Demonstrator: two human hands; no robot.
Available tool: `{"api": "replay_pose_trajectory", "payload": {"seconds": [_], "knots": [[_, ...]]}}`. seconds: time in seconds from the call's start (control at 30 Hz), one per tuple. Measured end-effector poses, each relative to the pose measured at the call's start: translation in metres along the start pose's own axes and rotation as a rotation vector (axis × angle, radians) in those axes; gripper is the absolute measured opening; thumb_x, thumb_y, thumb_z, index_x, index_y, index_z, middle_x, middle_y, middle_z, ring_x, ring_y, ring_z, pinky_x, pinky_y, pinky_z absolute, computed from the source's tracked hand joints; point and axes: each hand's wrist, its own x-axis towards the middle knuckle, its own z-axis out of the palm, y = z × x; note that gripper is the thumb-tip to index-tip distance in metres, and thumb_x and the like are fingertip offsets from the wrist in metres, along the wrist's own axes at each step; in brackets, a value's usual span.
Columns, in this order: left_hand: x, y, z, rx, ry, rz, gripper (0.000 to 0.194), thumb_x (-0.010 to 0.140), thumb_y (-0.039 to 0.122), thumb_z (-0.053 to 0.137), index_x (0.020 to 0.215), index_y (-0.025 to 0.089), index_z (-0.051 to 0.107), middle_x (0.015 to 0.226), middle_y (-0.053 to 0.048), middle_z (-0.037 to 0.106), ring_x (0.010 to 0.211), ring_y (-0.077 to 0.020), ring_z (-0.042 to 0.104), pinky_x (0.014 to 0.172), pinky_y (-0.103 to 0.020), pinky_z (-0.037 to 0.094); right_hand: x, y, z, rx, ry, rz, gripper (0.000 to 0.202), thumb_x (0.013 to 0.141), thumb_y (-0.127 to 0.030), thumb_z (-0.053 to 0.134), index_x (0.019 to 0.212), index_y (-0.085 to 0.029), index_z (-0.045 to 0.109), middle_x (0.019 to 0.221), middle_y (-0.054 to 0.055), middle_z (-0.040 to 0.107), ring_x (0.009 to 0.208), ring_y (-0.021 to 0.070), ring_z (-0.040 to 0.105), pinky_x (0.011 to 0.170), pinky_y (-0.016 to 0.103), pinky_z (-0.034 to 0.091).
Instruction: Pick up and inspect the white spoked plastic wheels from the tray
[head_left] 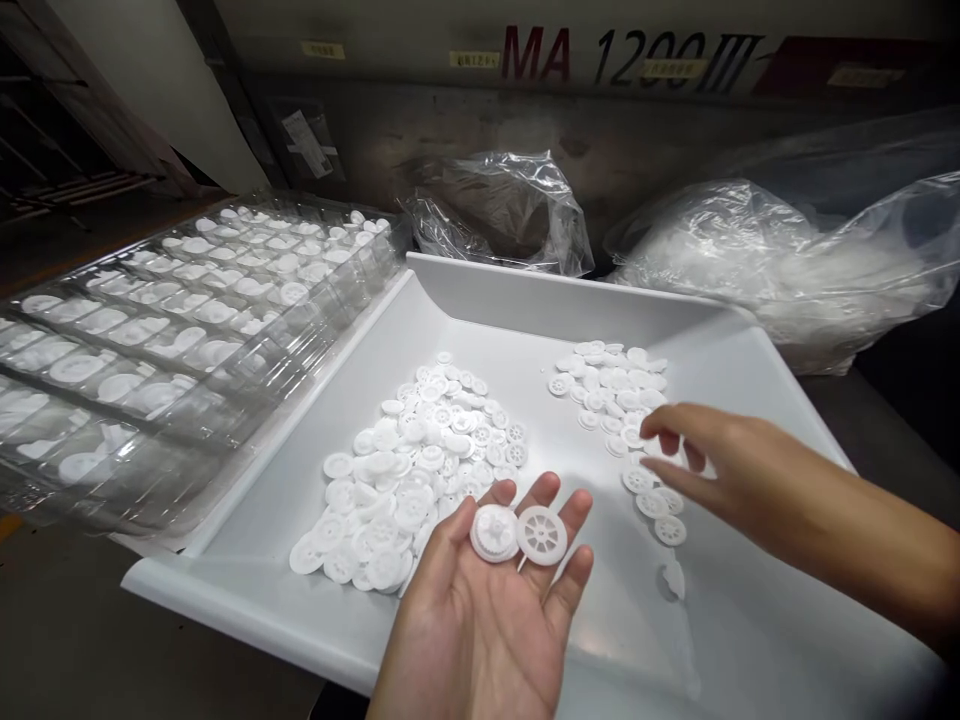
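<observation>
While the left hand (484, 620) is lying palm up and open at six o'clock in the grey tray (517, 345), as the head view is showing, two white plastic wheels are resting on its fingers; the toothed wheel (493, 532) is sitting on the thumb side, with the thumb tip touching its edge, and the spoked wheel (541, 535) is lying just beside it, towards three o'clock; the right hand (701, 455) is reaching in from three o'clock, palm down and partly open, its thumb and fingers standing apart with nothing visibly gripped; whether its fingertips are touching the wheels below, one cannot tell.

Around the tray's centre, a large heap (405, 480) of similar white wheels is spreading at nine o'clock; a smaller pile (611, 385) is lying at two o'clock, trailing down beside the right hand, and a separate white piece (673, 578) is lying at four o'clock; outside the tray, clear compartmented boxes (202, 300), holding white parts, are standing at ten o'clock; a crumpled clear bag (555, 215) is slumping at twelve o'clock, and a fuller plastic bag (787, 260) is bulging at two o'clock; behind them, a machine panel (450, 120) is showing "MA 1200 III".
</observation>
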Motion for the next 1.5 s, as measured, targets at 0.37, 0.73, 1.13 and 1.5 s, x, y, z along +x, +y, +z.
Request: {"api": "replay_pose_trajectory", "payload": {"seconds": [0.37,0.73,1.13,1.5], "knots": [[0.000,0.003,0.004,0.026,0.031,0.011,0.016,0.096,0.031,0.043,0.109,0.023,0.048,0.114,-0.009,0.070,0.111,-0.0254,0.065,0.086,-0.037,0.057,0.006,-0.029,0.024,-0.430,-0.582,0.185,0.005,0.088,-0.014,0.061,0.090,-0.014,0.057,0.078,-0.002,0.053,0.068,0.0124,0.053,0.061,0.026,0.046],[-0.001,0.004,0.001,0.011,0.042,0.019,0.022,0.093,0.031,0.047,0.114,0.027,0.052,0.113,-0.006,0.071,0.113,-0.0258,0.063,0.086,-0.039,0.058,0.018,-0.032,0.032,-0.463,-0.681,0.248,0.013,0.093,-0.022,0.061,0.103,-0.014,0.059,0.092,0.002,0.059,0.078,0.0146,0.059,0.069,0.030,0.053],[-0.003,0.005,0.007,0.005,0.027,0.014,0.020,0.096,0.033,0.042,0.112,0.023,0.049,0.110,-0.009,0.071,0.112,-0.0263,0.064,0.086,-0.037,0.055,0.008,-0.019,0.020,-0.141,-0.429,0.031,0.012,0.084,-0.016,0.063,0.093,-0.018,0.054,0.084,-0.001,0.057,0.072,0.0146,0.057,0.062,0.028,0.048],[0.004,-0.002,-0.003,-0.076,-0.081,0.008,0.016,0.093,0.031,0.048,0.100,0.018,0.054,0.112,-0.011,0.066,0.116,-0.0272,0.062,0.092,-0.034,0.050,-0.023,-0.099,-0.019,0.529,-0.053,-0.434,0.040,0.087,-0.007,0.061,0.118,-0.028,0.044,0.098,-0.005,0.057,0.072,0.0067,0.056,0.064,0.014,0.049]]}}
